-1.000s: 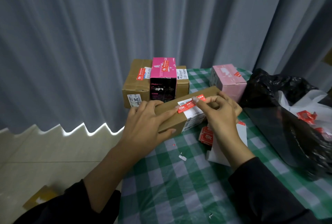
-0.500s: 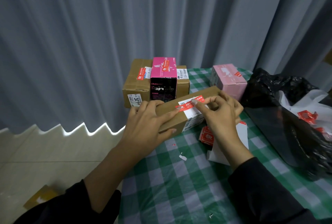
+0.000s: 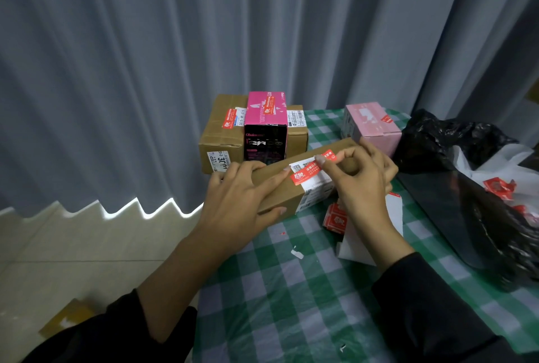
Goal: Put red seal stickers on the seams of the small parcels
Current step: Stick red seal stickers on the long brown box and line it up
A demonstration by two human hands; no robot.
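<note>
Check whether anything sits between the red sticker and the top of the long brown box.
Nothing visible does. The sticker lies across the top of the box and its white label, held by the right hand, while the left hand grips the box.

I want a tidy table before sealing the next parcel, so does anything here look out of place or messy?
Small white paper scraps litter the green checked tablecloth in front of the brown parcel, and a cardboard piece lies on the floor. The red seal sticker runs slantwise over the parcel's white label.
</note>
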